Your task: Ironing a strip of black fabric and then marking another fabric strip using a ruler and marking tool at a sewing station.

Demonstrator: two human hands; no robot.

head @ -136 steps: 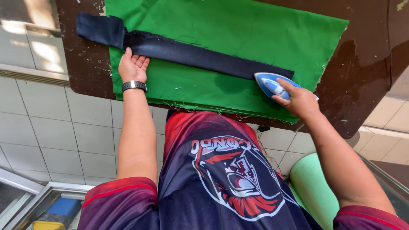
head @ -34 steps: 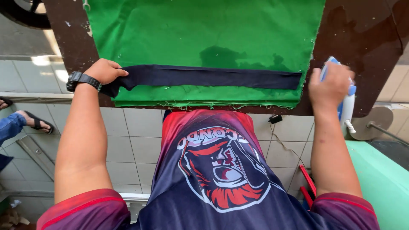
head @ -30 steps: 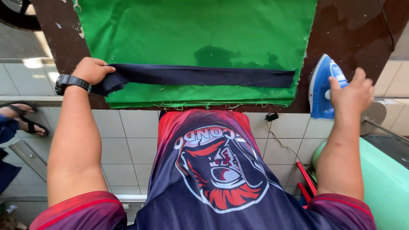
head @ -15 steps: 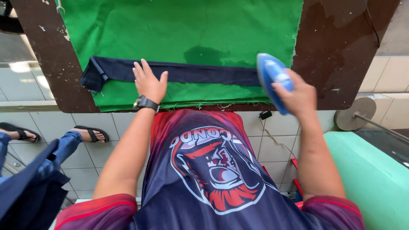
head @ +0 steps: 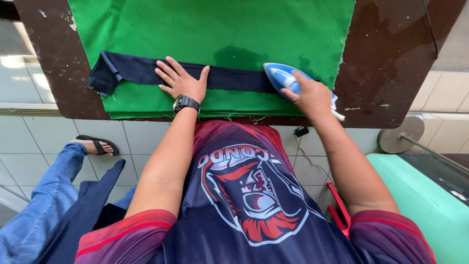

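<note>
A long dark navy strip of cloth (head: 132,72) lies across a green cloth (head: 220,29) spread over a brown table (head: 391,54). My left hand (head: 181,81), with a black wristwatch, lies flat on the strip with fingers spread, pressing it down near its middle. My right hand (head: 312,95) grips the handle of a blue and white iron (head: 281,77), whose tip rests on the right part of the strip. The strip's left end hangs bunched over the green cloth's edge.
A person in blue jeans and a black sandal (head: 95,144) stands at the lower left on the tiled floor. A mint green surface (head: 425,195) sits at the lower right, a red object (head: 339,212) beside it. A cord (head: 300,131) hangs below the table's edge.
My right hand has brought the iron from beside the table's right edge down onto the strip. My left hand has moved from the strip's left end to its middle and flattened.
</note>
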